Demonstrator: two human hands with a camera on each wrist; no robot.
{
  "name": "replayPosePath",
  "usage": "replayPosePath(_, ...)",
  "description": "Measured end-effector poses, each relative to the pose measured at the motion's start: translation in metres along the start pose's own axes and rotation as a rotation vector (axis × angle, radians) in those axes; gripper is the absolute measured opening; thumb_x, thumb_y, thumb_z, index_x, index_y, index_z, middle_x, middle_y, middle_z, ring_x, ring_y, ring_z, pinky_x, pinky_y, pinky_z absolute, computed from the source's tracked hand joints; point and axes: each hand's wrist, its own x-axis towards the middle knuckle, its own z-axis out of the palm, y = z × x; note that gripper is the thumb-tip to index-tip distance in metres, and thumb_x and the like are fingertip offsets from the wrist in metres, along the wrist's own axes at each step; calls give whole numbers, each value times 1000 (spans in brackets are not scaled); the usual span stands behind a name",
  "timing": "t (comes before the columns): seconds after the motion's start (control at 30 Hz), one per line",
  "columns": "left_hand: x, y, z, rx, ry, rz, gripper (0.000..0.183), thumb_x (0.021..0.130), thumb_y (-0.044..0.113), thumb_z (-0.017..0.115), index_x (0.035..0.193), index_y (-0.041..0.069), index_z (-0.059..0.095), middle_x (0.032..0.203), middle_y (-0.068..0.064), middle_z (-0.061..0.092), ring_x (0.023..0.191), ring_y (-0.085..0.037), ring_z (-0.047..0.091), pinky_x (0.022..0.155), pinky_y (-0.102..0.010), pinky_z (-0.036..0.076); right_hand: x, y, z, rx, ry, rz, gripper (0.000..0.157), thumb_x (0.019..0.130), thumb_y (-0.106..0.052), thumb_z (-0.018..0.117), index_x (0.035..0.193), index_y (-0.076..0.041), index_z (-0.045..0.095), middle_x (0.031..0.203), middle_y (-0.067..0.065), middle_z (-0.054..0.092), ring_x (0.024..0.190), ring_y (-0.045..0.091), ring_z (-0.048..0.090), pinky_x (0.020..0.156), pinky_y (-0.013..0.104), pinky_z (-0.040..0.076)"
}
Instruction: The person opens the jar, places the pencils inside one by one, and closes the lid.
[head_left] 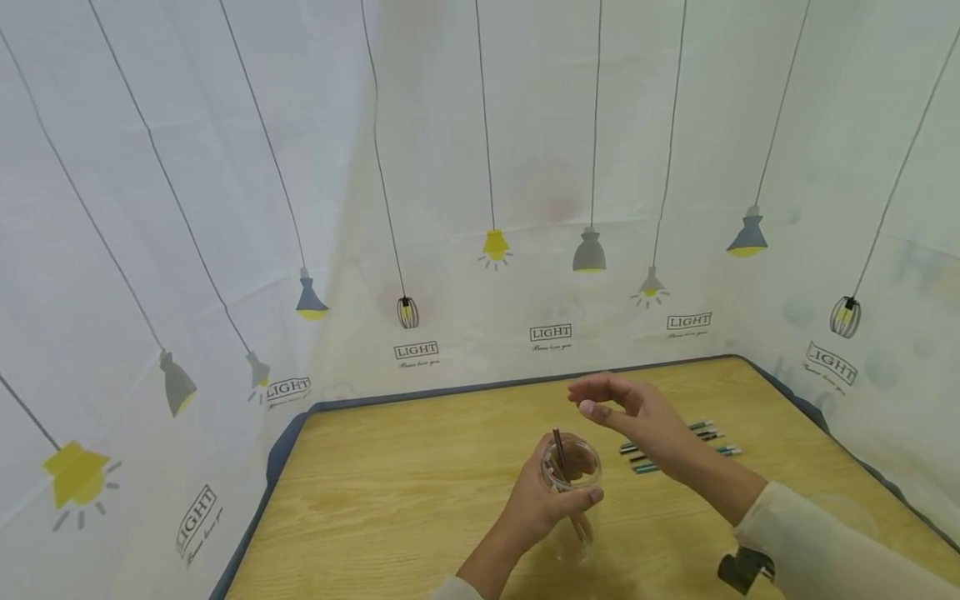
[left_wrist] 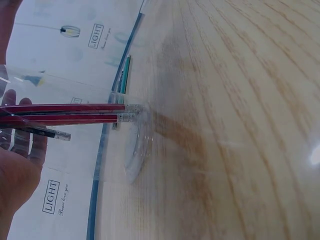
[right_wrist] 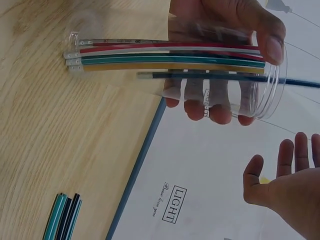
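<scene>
My left hand point(head_left: 536, 500) grips a clear jar point(head_left: 597, 477), with fingers and thumb curled round its upper part. Several pencils point(right_wrist: 170, 59) stand inside, eraser ends down on the jar's bottom, in red, green, yellow and dark colours. One dark blue pencil point(right_wrist: 220, 78) sits higher than the others; its eraser end is off the bottom and its other end sticks out past the rim. My right hand point(head_left: 637, 417) is held above and to the right of the jar, fingers spread from the thumb, touching nothing.
A small group of green and black pencils point(head_left: 708, 435) lies on the wooden table point(head_left: 390, 475), right of the jar, partly hidden by my right forearm. White sheets printed with lamps point(head_left: 525, 150) surround the table, whose edge is dark blue. A black strapped device point(head_left: 742, 568) sits at my right sleeve.
</scene>
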Motion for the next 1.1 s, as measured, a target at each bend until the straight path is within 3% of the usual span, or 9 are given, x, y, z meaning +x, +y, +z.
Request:
replayPosePath(0.13, -1, 0, 0, -12, 5, 9, 63, 91, 15, 86, 146, 20, 54, 132, 8, 69, 127, -15, 66, 114, -29, 52, -2, 2, -4, 2, 5, 8, 30, 112, -25, 66, 139, -13, 71, 140, 7, 73, 133, 20, 66, 113, 49, 51)
replayPosePath(0.47, -1, 1, 1, -16, 3, 34, 63, 91, 14, 85, 146, 18, 54, 129, 8, 69, 122, -11, 67, 120, -45, 50, -7, 11, -13, 11, 15, 29, 33, 112, -25, 67, 141, -11, 69, 142, 10, 73, 129, 9, 68, 105, 26, 56)
replayPosePath(0.77, 0, 3, 0, -4, 11, 32, 63, 91, 11, 85, 146, 19, 55, 130, 8, 70, 123, -12, 66, 119, -44, 50, -15, 25, -33, -73, 53, 42, 32, 112, -27, 68, 141, -13, 70, 141, 9, 73, 127, 4, 68, 103, 21, 56)
replayPosePath(0.97, 0, 1, 1, -29, 9, 31, 62, 91, 10, 85, 145, 17, 55, 129, 7, 70, 122, -11, 67, 119, -46, 50, -18, 39, -47, -122, 17, -11, 25, 111, -21, 69, 135, -13, 73, 138, 6, 73, 126, 5, 70, 106, 18, 53)
replayPosePath(1.1, 0, 1, 1, -31, -2, 39, 62, 92, 9, 85, 145, 16, 54, 131, 1, 70, 121, -10, 66, 120, -48, 50, -21, 55, -58, -168, -4, -42, 23, 109, -16, 71, 132, -15, 74, 132, 5, 73, 119, 4, 70, 102, 20, 57)
